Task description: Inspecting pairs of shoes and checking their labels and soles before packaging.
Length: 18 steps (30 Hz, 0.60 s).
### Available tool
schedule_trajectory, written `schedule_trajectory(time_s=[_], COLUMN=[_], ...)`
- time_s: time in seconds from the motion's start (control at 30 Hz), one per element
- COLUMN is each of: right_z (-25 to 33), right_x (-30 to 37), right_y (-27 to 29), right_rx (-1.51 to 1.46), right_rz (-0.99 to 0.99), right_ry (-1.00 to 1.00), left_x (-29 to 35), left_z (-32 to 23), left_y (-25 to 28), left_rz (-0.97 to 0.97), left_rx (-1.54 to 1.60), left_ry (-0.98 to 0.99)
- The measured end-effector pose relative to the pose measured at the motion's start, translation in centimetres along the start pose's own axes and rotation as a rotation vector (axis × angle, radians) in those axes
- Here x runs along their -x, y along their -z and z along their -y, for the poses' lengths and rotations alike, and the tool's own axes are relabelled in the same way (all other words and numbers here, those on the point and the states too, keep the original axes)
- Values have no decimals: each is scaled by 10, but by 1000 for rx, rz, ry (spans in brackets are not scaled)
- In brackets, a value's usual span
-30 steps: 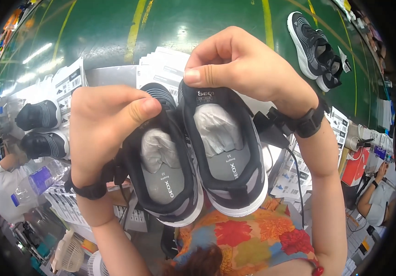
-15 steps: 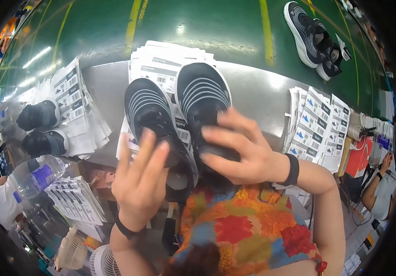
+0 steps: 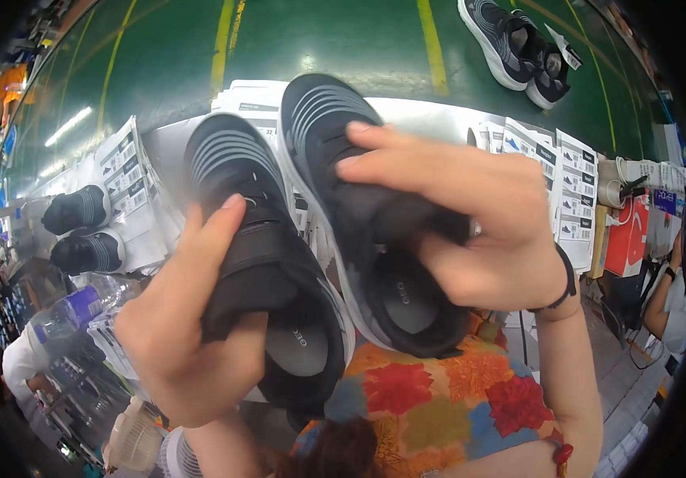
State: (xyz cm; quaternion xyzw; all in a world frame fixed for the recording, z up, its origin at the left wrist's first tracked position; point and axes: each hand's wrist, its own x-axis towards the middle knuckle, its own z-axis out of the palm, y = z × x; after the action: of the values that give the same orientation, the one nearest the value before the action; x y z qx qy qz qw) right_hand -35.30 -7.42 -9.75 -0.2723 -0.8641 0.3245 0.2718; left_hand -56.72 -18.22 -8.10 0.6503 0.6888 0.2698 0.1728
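Observation:
Two black sneakers with grey stripes across the toes point away from me, close to my view and side by side. My left hand (image 3: 175, 327) is closed on the left sneaker (image 3: 259, 247), with fingers along its outer side and by the laces and one digit at the opening behind the tongue. My right hand (image 3: 502, 215) is closed on the right sneaker (image 3: 343, 191), with fingers over the laces and the thumb side at the collar. Grey insoles show inside both openings. The right sneaker's tongue is partly hidden by my fingers.
Sheets of printed labels (image 3: 247, 94) lie behind the sneakers. More label stacks lie left (image 3: 139, 179) and right (image 3: 574, 179). Another pair of dark sneakers (image 3: 84, 209) stands at left, and one pair (image 3: 510, 52) on the green surface (image 3: 343, 48). A bottle (image 3: 80, 307) and a red box (image 3: 628, 239) are nearby.
Both sneakers look larger and nearer to me, their toes shifted a little left and up. My hands, loosely over the uppers before, now grip at the laces and openings.

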Motion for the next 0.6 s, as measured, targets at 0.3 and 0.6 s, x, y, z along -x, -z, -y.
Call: schedule_trajectory(time_s=[0.3, 0.6], right_z=[-17, -12], right_x=[28, 15], right_y=[-11, -77], right_rx=[-1101, -1486], right_rz=[-515, -297], right_ry=[-135, -567], left_x=[16, -1], left_z=[29, 48], left_y=[-5, -43], left_rz=[-313, -347], left_rx=[499, 554], left_ry=[17, 342])
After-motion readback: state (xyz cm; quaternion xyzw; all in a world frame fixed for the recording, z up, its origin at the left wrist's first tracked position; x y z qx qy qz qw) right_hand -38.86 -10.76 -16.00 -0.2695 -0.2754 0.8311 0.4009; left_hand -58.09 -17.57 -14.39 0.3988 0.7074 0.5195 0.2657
